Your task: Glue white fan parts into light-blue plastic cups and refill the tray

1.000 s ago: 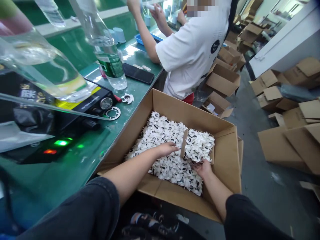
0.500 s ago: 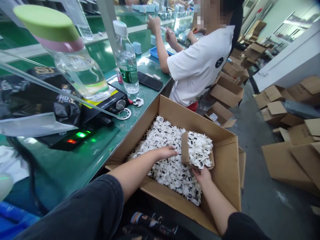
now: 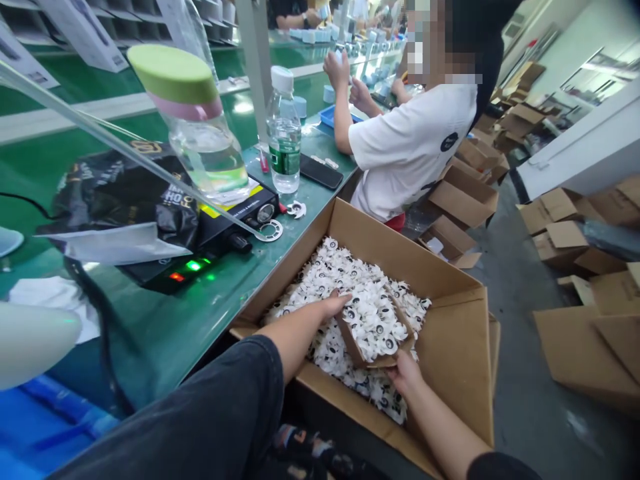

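Observation:
A large open cardboard box (image 3: 457, 347) holds a layer of white finned parts (image 3: 320, 267) with dark centres. Inside it is a small cardboard tray (image 3: 353, 341), tilted and heaped with the same parts. My right hand (image 3: 406, 373) grips the tray's near right edge, thumb at the rim and the other fingers partly hidden underneath. My left hand (image 3: 334, 305) is at the tray's left side, its fingertips by the heaped parts; the hidden fingers leave its hold unclear.
On the green table (image 3: 235, 273) stand a green-lidded bottle (image 3: 205, 147), a water bottle (image 3: 285, 143), a phone (image 3: 321, 172) and a black device with lit lamps (image 3: 175, 272). A person in a white shirt (image 3: 415, 143) sits beyond the box. Cartons (image 3: 575, 347) lie on the right.
The small tray has moved left and tilted, coming up against my left hand. My right hand has moved with it. The whole view has shifted, with table items now farther right.

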### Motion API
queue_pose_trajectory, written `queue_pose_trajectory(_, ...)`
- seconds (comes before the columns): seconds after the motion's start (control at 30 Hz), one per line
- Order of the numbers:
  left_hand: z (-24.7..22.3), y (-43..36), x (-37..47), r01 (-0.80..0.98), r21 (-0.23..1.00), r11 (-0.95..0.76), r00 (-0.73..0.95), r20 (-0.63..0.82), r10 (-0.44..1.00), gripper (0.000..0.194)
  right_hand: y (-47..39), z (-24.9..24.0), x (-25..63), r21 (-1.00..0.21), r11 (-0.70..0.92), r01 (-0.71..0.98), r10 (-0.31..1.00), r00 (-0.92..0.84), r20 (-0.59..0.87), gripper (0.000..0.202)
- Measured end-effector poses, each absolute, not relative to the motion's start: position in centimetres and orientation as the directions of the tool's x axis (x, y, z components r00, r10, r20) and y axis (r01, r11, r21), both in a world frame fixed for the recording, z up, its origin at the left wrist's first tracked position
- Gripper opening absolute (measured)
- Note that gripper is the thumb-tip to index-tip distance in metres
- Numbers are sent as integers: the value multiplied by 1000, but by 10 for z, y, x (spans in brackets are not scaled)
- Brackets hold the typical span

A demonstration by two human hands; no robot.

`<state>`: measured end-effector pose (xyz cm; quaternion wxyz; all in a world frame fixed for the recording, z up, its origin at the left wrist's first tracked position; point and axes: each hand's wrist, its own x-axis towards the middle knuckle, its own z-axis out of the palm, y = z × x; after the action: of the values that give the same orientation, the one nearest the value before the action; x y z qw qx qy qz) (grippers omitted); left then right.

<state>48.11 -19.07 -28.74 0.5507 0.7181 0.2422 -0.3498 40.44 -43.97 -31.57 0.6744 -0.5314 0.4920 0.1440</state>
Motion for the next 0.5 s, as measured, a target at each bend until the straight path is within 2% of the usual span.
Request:
queue_pose_trajectory(0.13,-295,-189,483,695,635,-336,650,-755,-82,43,-429,-313,406,-486,474,-734,-211,441,-872,33)
queue_pose_trajectory(0.23,-289,-190,485,645,654,-395,671,-732,-118,40,-429,-303,410,-468,522,-713,-156,460,-874,42)
queue_pose_trajectory(0.37,-268,-193,484,564,685,-461,712,-686,-149,35,-431,-285,416,-541,521,-660,-154,551,-820,54)
queue_pose_trajectory(0.5,-241,-198,481,492,728,-477,761,-626,-170,30,-433,-270,428,-665,436,-607,-192,659,-727,55)
